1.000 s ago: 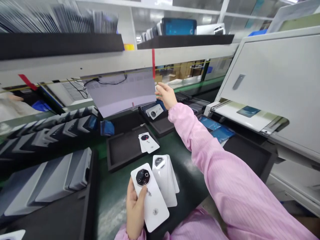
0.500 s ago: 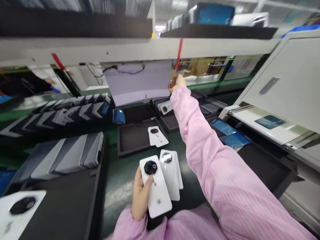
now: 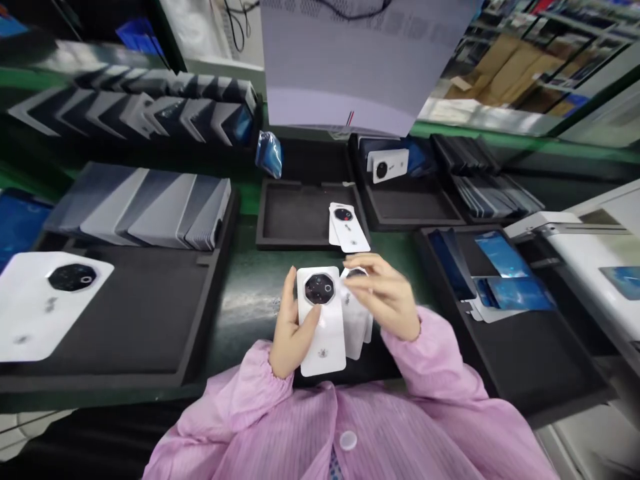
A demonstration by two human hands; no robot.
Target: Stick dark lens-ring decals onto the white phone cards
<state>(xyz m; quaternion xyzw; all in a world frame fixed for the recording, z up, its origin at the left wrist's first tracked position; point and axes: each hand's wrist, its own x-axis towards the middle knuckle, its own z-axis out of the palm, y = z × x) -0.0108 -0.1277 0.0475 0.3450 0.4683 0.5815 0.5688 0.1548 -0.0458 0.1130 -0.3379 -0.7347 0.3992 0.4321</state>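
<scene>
My left hand (image 3: 293, 330) holds a white phone back panel (image 3: 323, 343) with a dark round camera area at its top. The fingers are behind its left edge and the thumb lies on its front. My right hand (image 3: 385, 293) is just right of it, fingers bent and apart, over more white panels (image 3: 354, 327) fanned on the dark green bench. Whether its fingertips touch anything cannot be made out. Two overlapping white panels (image 3: 353, 233) lie at the right side of a black tray (image 3: 295, 217) ahead of the hands.
A large black tray (image 3: 135, 313) at left bears a white panel (image 3: 55, 300) and stacked grey panels (image 3: 155, 207). Blue film-like pieces (image 3: 520, 293) lie in the right tray (image 3: 540, 360). Another tray (image 3: 415, 207) contains a white panel (image 3: 390, 167). A white machine (image 3: 595, 253) stands at far right.
My right hand has come down from its raised reach near the shelf to beside the held panel. My left hand still holds that panel. The view has tilted downward.
</scene>
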